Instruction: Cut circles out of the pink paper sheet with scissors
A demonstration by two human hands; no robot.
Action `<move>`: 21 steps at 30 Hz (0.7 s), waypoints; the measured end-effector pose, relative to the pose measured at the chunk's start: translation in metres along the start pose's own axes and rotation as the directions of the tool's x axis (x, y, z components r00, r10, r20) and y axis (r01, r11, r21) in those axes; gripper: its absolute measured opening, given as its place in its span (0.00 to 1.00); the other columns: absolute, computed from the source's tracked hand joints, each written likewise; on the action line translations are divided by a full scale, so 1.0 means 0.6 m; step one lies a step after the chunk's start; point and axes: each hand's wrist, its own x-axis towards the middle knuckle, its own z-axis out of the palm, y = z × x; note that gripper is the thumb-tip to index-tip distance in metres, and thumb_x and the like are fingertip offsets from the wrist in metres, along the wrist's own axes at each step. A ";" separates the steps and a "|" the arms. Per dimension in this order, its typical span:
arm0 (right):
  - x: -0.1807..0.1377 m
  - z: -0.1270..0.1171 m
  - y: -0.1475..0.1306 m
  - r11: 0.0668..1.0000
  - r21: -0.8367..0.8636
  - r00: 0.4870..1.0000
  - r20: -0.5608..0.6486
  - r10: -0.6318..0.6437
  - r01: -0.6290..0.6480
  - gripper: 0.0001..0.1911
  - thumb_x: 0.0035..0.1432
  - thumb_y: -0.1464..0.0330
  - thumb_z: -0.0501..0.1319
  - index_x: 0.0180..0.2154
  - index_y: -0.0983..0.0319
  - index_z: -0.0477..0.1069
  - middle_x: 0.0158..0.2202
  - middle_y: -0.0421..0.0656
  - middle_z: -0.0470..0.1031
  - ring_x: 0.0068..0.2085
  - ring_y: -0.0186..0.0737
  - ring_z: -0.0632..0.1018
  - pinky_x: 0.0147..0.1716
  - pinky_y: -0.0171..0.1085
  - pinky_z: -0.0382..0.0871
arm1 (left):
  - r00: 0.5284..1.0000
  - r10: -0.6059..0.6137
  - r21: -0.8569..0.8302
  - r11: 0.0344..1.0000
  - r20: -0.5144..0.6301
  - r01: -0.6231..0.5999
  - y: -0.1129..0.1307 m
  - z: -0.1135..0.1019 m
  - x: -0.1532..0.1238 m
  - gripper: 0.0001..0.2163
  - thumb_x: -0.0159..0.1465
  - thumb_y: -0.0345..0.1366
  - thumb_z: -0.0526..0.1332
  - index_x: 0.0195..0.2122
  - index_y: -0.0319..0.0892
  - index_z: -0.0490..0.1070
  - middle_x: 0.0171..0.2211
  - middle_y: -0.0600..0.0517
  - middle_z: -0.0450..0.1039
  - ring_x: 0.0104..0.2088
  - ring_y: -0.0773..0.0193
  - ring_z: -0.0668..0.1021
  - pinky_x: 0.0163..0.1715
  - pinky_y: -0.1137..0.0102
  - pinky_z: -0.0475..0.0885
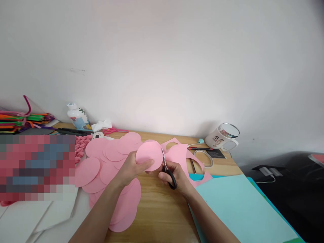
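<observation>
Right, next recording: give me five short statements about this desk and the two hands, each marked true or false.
1. The right hand grips black-handled metal scissors. True.
2. The left hand is empty. False: it holds a round pink paper piece.
3. Overlapping pink paper circles lie left of the scissors in the picture. True.
4. The white silver-rimmed mug stands left of both hands in the picture. False: it stands to their right.
5. A pale blue paper sheet lies in the picture's lower right. True.

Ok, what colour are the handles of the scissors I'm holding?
The handles are black; the head view shows them best.
</observation>
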 end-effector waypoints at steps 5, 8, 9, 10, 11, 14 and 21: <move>0.000 0.001 -0.001 1.000 0.015 1.000 0.004 0.002 -0.002 0.19 0.46 0.55 0.65 0.23 0.63 0.63 0.15 0.34 0.60 0.18 0.29 0.59 0.18 0.31 0.50 | 1.000 0.003 -0.021 1.000 -0.002 -0.003 -0.003 -0.001 0.002 0.10 0.52 0.30 0.63 0.36 0.37 0.74 0.26 0.53 0.73 0.27 0.65 0.73 0.24 0.72 0.71; 0.000 0.002 -0.001 0.999 0.031 1.000 0.001 0.012 -0.012 0.19 0.46 0.55 0.65 0.24 0.63 0.62 0.15 0.34 0.59 0.18 0.29 0.59 0.17 0.31 0.50 | 0.999 0.010 -0.007 1.000 -0.035 -0.010 -0.005 0.000 0.003 0.09 0.52 0.32 0.63 0.35 0.36 0.74 0.26 0.53 0.74 0.26 0.65 0.73 0.24 0.73 0.70; 0.000 0.003 -0.001 0.999 0.034 1.000 -0.001 0.015 -0.015 0.19 0.46 0.55 0.65 0.24 0.63 0.62 0.14 0.33 0.59 0.18 0.29 0.59 0.17 0.31 0.50 | 0.998 0.016 0.004 1.000 -0.054 -0.015 -0.005 0.000 0.003 0.09 0.52 0.32 0.63 0.35 0.36 0.74 0.25 0.53 0.74 0.26 0.65 0.73 0.24 0.73 0.70; -0.001 0.004 -0.001 0.999 0.038 1.000 -0.002 0.018 -0.018 0.19 0.46 0.55 0.65 0.24 0.63 0.62 0.15 0.33 0.59 0.18 0.29 0.59 0.17 0.31 0.50 | 0.997 0.021 0.015 1.000 -0.076 -0.020 -0.005 0.001 0.003 0.09 0.53 0.33 0.63 0.35 0.36 0.74 0.25 0.52 0.74 0.26 0.65 0.73 0.25 0.73 0.70; -0.001 0.004 0.000 0.999 0.042 1.000 -0.001 0.020 -0.020 0.19 0.46 0.56 0.65 0.24 0.63 0.62 0.15 0.34 0.59 0.18 0.29 0.59 0.18 0.31 0.50 | 0.995 0.026 0.027 0.999 -0.094 -0.024 -0.005 0.002 0.003 0.10 0.53 0.33 0.63 0.35 0.36 0.74 0.25 0.52 0.74 0.27 0.64 0.73 0.25 0.72 0.70; 0.000 0.005 0.002 0.998 0.063 1.000 0.009 0.028 -0.028 0.17 0.46 0.57 0.65 0.25 0.63 0.63 0.16 0.34 0.59 0.18 0.29 0.59 0.19 0.32 0.51 | 0.992 0.030 0.067 0.998 -0.121 -0.022 -0.005 0.005 0.001 0.09 0.53 0.34 0.63 0.34 0.36 0.74 0.26 0.52 0.75 0.27 0.64 0.74 0.25 0.73 0.70; 0.003 0.002 0.005 0.998 0.061 1.000 -0.002 -0.011 0.011 0.18 0.43 0.60 0.68 0.26 0.63 0.63 0.22 0.34 0.55 0.23 0.29 0.56 0.22 0.32 0.48 | 0.995 -0.011 0.175 0.984 -0.095 0.028 0.002 0.009 -0.002 0.10 0.53 0.38 0.63 0.31 0.37 0.73 0.28 0.50 0.76 0.30 0.60 0.76 0.27 0.71 0.71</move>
